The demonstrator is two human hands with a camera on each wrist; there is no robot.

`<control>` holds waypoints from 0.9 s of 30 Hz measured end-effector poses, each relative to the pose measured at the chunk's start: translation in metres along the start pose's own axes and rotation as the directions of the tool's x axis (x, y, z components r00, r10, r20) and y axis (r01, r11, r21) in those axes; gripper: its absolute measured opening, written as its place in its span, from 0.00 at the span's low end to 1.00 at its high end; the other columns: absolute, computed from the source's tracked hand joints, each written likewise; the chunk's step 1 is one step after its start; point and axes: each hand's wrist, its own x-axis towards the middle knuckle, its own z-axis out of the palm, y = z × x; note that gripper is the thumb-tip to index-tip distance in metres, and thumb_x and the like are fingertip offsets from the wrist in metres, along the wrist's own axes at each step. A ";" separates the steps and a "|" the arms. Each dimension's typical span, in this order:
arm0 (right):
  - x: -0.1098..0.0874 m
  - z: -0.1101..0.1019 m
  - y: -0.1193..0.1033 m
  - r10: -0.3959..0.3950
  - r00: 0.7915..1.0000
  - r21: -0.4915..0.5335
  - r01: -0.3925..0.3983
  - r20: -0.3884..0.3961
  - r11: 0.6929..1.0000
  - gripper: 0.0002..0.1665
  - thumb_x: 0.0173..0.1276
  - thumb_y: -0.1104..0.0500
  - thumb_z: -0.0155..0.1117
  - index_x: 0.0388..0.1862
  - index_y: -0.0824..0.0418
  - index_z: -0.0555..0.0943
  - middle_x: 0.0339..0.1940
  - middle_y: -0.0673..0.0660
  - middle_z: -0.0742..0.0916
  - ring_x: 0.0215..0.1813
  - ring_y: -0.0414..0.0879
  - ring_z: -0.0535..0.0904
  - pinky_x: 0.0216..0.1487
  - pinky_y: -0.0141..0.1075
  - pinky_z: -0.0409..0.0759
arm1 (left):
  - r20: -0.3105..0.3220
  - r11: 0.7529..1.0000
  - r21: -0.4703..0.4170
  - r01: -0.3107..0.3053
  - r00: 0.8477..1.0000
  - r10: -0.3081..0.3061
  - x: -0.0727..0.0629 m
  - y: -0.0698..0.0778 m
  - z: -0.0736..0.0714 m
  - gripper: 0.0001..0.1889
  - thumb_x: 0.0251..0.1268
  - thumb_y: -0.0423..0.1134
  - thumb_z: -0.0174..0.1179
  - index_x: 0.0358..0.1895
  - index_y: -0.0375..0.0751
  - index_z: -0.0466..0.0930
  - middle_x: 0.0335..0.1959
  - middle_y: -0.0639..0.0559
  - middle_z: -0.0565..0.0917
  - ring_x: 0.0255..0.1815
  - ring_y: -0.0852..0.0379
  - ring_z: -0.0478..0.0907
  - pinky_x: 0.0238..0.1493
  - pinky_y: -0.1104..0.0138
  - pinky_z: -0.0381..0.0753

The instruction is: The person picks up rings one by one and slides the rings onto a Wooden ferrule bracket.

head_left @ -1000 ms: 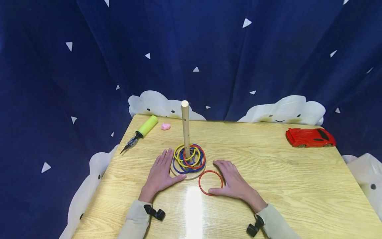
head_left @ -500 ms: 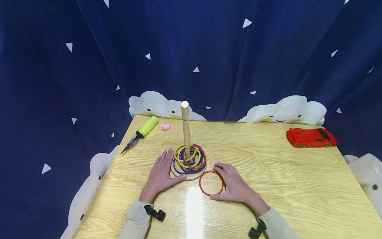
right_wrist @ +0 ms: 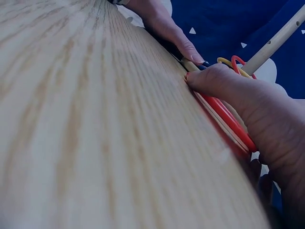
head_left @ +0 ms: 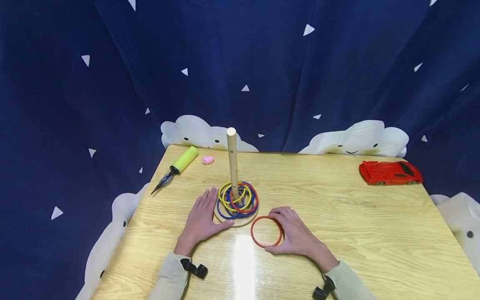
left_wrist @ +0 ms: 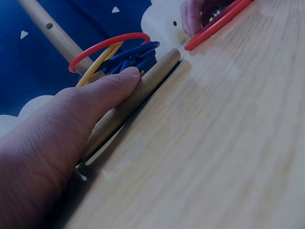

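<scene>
My right hand (head_left: 294, 233) holds a red ring (head_left: 251, 231) low at the tabletop, thumb on its near edge and curled fingers on its far edge. In the right wrist view the thumb (right_wrist: 217, 78) lies over the red ring (right_wrist: 238, 126). My left hand (head_left: 202, 223) rests against the left side of a round wooden base (head_left: 240, 223), its fingers straight and its thumb (left_wrist: 114, 88) touching the front rim. An upright wooden post (head_left: 232, 162) rises from the base. Several blue, yellow and red rings lie loosely heaped around the post's foot; the lower ones are partly hidden.
A yellow-green hand pump (head_left: 185, 160) and a small pink pig-like figure (head_left: 208, 160) lie at the back left of the wooden table (head_left: 337, 233). A red toy car (head_left: 391, 173) sits at the back right. A dark blue curtain hangs behind.
My right hand's fingers have curled in closer to the loose red ring, and the thumb has slid slightly toward me. The ring has shifted a little nearer. My left hand stays where it was.
</scene>
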 end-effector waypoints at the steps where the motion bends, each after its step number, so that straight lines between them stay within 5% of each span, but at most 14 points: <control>1: 0.000 0.000 0.000 0.001 1.000 0.002 -0.001 -0.001 1.000 0.56 0.42 0.23 0.80 0.61 0.57 0.82 0.62 0.51 0.81 0.64 0.47 0.74 0.62 0.51 0.76 | -0.002 1.000 0.001 -0.002 1.000 0.002 0.000 0.000 0.000 0.66 0.56 0.83 0.55 0.86 0.41 0.44 0.87 0.46 0.48 0.88 0.48 0.41 0.85 0.52 0.44; 13: 0.001 -0.008 -0.001 0.026 1.000 0.016 -0.026 0.012 1.000 0.56 0.42 0.24 0.81 0.63 0.58 0.81 0.63 0.51 0.81 0.65 0.47 0.75 0.63 0.50 0.78 | -0.012 1.000 0.004 -0.009 1.000 0.009 0.002 0.000 0.001 0.66 0.56 0.83 0.56 0.86 0.41 0.44 0.87 0.46 0.49 0.87 0.47 0.42 0.85 0.51 0.45; 27: 0.015 -0.032 -0.003 -0.005 0.998 0.010 0.006 -0.062 1.000 0.57 0.38 0.30 0.87 0.63 0.60 0.81 0.62 0.52 0.82 0.64 0.48 0.75 0.64 0.47 0.77 | -0.028 1.000 0.014 -0.021 0.999 0.021 -0.001 0.001 0.000 0.65 0.56 0.83 0.56 0.86 0.41 0.47 0.86 0.45 0.52 0.87 0.46 0.44 0.85 0.50 0.48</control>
